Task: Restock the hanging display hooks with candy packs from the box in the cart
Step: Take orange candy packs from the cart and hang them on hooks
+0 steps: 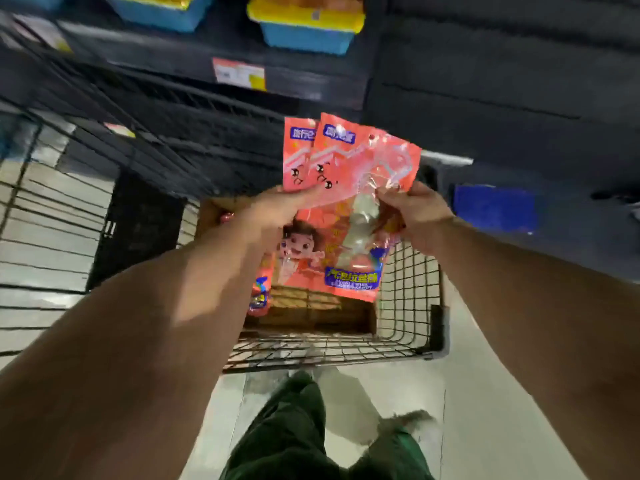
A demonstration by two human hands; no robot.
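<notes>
Blurred Chinese print (illegible) on candy packs [349,202]

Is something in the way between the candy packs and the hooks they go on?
I can't tell. Both hands, left and right, hold the candy packs above the box in the cart. No hanging hooks show in this blurred view, only dark shelves ahead, so the way there can't be judged.

Open air above the cart [408,299], its box [311,306] largely behind the candy packs [346,202].
</notes>
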